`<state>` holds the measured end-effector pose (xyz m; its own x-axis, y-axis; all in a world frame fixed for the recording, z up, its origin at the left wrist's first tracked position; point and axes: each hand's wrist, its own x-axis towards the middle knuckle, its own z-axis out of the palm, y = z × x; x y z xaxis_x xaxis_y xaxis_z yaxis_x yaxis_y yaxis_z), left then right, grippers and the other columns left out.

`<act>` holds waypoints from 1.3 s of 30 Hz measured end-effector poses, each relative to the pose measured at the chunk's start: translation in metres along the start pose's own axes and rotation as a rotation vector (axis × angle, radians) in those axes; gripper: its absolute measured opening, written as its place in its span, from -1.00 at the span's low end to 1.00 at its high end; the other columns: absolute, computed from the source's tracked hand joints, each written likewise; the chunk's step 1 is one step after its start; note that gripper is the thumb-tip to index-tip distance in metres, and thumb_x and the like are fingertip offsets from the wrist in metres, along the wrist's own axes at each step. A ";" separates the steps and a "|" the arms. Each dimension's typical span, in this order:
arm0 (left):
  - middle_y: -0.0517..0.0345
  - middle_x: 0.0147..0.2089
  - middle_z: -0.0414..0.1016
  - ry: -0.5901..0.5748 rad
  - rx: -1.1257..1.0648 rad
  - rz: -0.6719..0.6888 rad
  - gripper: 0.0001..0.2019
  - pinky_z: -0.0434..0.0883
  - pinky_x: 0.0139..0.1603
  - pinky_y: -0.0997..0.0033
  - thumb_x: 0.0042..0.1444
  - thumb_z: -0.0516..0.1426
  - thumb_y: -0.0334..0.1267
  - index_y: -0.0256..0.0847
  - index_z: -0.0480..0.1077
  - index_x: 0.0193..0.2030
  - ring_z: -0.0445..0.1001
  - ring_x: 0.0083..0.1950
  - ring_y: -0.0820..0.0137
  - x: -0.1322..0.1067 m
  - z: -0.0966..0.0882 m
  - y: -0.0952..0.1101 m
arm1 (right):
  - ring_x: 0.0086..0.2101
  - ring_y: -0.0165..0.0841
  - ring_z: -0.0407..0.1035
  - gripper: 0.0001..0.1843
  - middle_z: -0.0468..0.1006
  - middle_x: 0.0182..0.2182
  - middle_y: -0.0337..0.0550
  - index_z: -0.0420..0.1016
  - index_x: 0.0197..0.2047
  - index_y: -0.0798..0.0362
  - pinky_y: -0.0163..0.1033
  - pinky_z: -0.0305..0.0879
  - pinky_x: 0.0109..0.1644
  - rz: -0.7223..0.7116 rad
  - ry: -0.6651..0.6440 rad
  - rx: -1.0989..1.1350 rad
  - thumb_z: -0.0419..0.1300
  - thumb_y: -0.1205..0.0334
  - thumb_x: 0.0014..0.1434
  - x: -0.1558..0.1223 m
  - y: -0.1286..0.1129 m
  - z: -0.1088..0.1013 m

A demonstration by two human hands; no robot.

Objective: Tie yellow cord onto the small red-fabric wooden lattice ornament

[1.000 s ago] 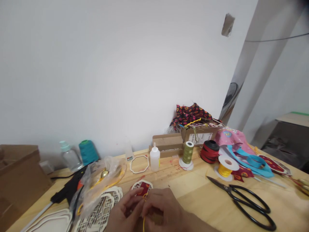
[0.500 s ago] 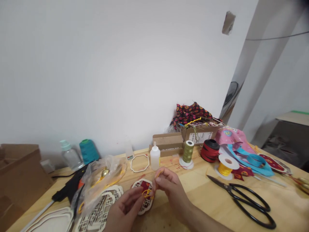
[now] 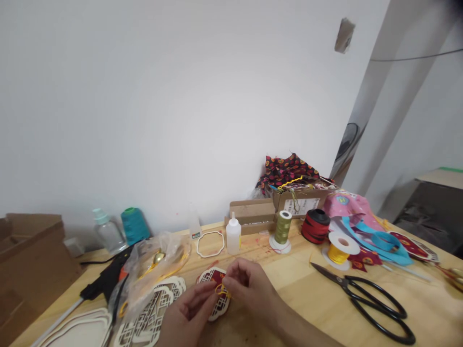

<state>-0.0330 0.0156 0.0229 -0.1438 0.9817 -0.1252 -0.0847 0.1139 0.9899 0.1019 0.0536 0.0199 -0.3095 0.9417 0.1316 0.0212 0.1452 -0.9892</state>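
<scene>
Low in the middle of the view my left hand (image 3: 188, 315) and my right hand (image 3: 249, 286) meet over a small white lattice ornament with a dark red centre (image 3: 216, 291) lying on the wooden table (image 3: 296, 294). A loop of yellow cord (image 3: 220, 290) sits on the ornament between my fingertips. My right thumb and fingers are pinched on the cord. My left fingers are curled and pinch the cord and the ornament's edge from the left.
Black scissors (image 3: 365, 301) lie to the right. Behind stand a glue bottle (image 3: 233, 234), green (image 3: 282, 227), red-black (image 3: 315, 225) and yellow (image 3: 339, 250) spools. At left are a plastic bag (image 3: 155, 270), lattice cut-outs (image 3: 152, 313), a black glue gun (image 3: 104, 282) and a cardboard box (image 3: 29, 260).
My right hand rose and pulled the yellow cord up, then came back down to the ornament. The cord now lies looped on the ornament between both hands.
</scene>
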 end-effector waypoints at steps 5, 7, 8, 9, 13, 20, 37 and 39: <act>0.13 -0.44 0.59 0.036 -0.016 0.008 -0.75 0.45 -0.35 0.50 -0.41 0.28 -0.23 -0.23 0.47 -0.48 0.51 -0.34 0.27 0.000 0.000 -0.001 | -0.62 -0.54 0.10 -0.84 0.30 -0.68 -0.33 0.41 -0.54 0.12 -0.47 -0.03 -0.61 0.003 -0.067 -0.368 0.21 0.18 -0.16 -0.003 0.010 -0.002; 0.13 -0.45 0.59 0.039 -0.013 0.005 -0.75 0.45 -0.36 0.50 -0.43 0.28 -0.22 -0.23 0.47 -0.49 0.51 -0.34 0.26 0.000 -0.001 -0.001 | -0.63 -0.53 0.11 -0.80 0.33 -0.68 -0.31 0.44 -0.54 0.10 -0.47 -0.03 -0.62 -0.024 -0.069 -0.440 0.21 0.12 -0.16 -0.003 0.012 -0.004; 0.13 -0.44 0.59 0.037 -0.013 0.006 -0.75 0.45 -0.36 0.49 -0.42 0.28 -0.22 -0.23 0.47 -0.49 0.51 -0.34 0.26 0.000 -0.001 -0.001 | -0.63 -0.53 0.12 -0.79 0.34 -0.68 -0.31 0.45 -0.54 0.09 -0.47 -0.03 -0.62 -0.048 -0.064 -0.462 0.20 0.10 -0.13 -0.004 0.011 -0.004; 0.12 -0.43 0.59 0.034 -0.015 0.007 -0.75 0.45 -0.36 0.50 -0.42 0.28 -0.22 -0.23 0.47 -0.48 0.51 -0.34 0.26 0.000 -0.002 -0.001 | -0.63 -0.53 0.13 -0.78 0.36 -0.68 -0.30 0.46 -0.53 0.09 -0.47 -0.02 -0.62 -0.074 -0.057 -0.475 0.18 0.09 -0.11 -0.004 0.010 -0.004; 0.13 -0.43 0.59 0.000 -0.053 -0.014 -0.76 0.44 -0.36 0.51 -0.39 0.27 -0.23 -0.21 0.47 -0.47 0.51 -0.33 0.28 0.002 -0.005 -0.004 | -0.62 -0.52 0.16 -0.77 0.40 -0.67 -0.29 0.48 -0.52 0.08 -0.46 0.02 -0.59 -0.116 -0.050 -0.499 0.15 0.08 -0.07 -0.005 0.007 -0.003; 0.14 -0.42 0.58 -0.100 0.084 -0.009 -0.82 0.41 -0.32 0.46 -0.29 0.22 -0.22 -0.21 0.50 -0.46 0.49 -0.31 0.27 0.004 -0.006 -0.005 | -0.59 -0.49 0.25 -0.87 0.46 -0.62 -0.28 0.48 -0.49 0.07 -0.44 0.07 -0.54 -0.135 -0.075 -0.495 0.14 0.22 -0.05 -0.006 0.008 -0.002; 0.13 -0.42 0.58 -0.141 0.159 -0.008 -0.75 0.38 -0.27 0.38 -0.21 0.17 -0.16 -0.20 0.51 -0.37 0.47 -0.29 0.22 0.003 -0.004 -0.004 | -0.58 -0.50 0.22 -0.86 0.42 -0.61 -0.26 0.45 -0.53 0.10 -0.43 0.07 -0.52 -0.193 0.053 -0.554 0.10 0.29 -0.03 -0.005 0.003 -0.002; 0.13 -0.41 0.58 -0.132 0.165 -0.003 -0.75 0.37 -0.26 0.37 -0.20 0.17 -0.16 -0.20 0.50 -0.36 0.46 -0.28 0.21 0.003 -0.005 -0.004 | -0.57 -0.50 0.23 -0.86 0.43 -0.60 -0.25 0.45 -0.52 0.09 -0.43 0.08 -0.52 -0.187 0.065 -0.550 0.10 0.29 -0.03 -0.005 0.003 -0.002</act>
<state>-0.0378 0.0173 0.0179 -0.0122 0.9916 -0.1287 0.0797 0.1292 0.9884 0.1051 0.0500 0.0164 -0.2972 0.8990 0.3218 0.4676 0.4308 -0.7718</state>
